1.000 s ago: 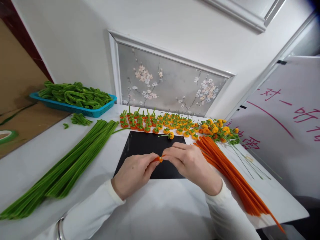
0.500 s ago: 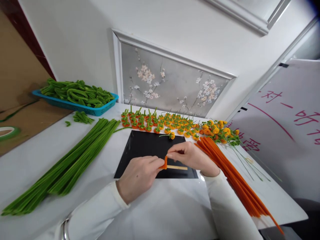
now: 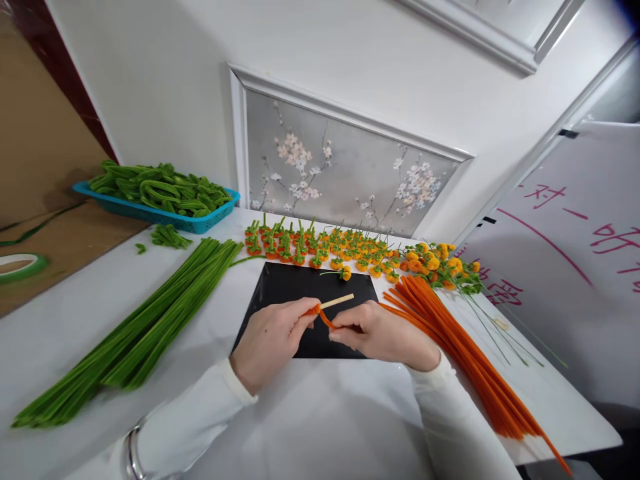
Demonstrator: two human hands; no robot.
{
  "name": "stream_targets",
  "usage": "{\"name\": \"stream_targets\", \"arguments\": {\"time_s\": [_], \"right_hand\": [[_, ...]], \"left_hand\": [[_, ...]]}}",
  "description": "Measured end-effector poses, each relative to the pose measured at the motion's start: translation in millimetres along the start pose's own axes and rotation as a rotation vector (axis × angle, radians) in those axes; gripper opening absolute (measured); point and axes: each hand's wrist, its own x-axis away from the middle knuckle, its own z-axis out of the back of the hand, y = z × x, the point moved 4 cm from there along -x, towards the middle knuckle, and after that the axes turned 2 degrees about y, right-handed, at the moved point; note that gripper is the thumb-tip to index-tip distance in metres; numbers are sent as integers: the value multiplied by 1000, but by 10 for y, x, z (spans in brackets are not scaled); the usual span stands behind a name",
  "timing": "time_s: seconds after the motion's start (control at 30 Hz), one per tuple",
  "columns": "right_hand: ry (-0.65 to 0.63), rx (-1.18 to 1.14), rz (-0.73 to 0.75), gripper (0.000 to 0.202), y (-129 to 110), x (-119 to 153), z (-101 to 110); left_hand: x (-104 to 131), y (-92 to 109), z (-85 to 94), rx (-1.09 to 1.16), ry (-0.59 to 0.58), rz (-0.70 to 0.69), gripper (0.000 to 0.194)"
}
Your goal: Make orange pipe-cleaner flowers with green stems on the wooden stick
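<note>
Over the black mat (image 3: pixel 280 283), my left hand (image 3: pixel 273 337) is closed on a thin wooden stick (image 3: pixel 338 301) that points up to the right. An orange pipe cleaner (image 3: pixel 326 320) is wound about the stick at my left fingertips. Its free part curves across to my right hand (image 3: pixel 385 333), which pinches it between thumb and fingers. The end inside the right hand is hidden. On the mat's far edge lies a small yellow pompom flower (image 3: pixel 345 273) with a green stem.
Green pipe cleaners (image 3: pixel 145 327) lie at left, orange ones (image 3: pixel 460 353) at right. Rows of orange and yellow flower heads (image 3: pixel 300 247) stand behind the mat, beside a pile of yellow flowers (image 3: pixel 435 260). A blue basket (image 3: pixel 200 223) holds green loops. Green tape (image 3: pixel 23 267) lies far left.
The stick has swung from nearly level to tilted up at its right end. My right hand has moved from above the stick to below it, drawing the orange pipe cleaner round.
</note>
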Motion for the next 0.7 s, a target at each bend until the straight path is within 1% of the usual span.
{"name": "stream_targets", "arguments": {"time_s": [0.1,0.23,0.33,0.43,0.53,0.63,0.7], "right_hand": [[31,92,29,35,-85,35,40],[74,186,70,29,-168,54,73],[164,234,81,26,-195,47,88],[266,249,63,28,-189,34,105],[357,191,86,26,-175,16,140],[448,60,127,20,-142,-9,197],[485,-8,125,18,-95,-32,225]], "left_hand": [[1,-28,-4,-60,6,-3,25],[3,-45,-19,-127,-4,-32,26],[6,-21,-24,-161,-17,-61,27],[15,24,-28,-160,-36,-94,24],[17,49,-29,-147,-30,-122,26],[14,50,-37,-141,-23,-142,26],[14,52,-43,-144,-22,-151,24]]}}
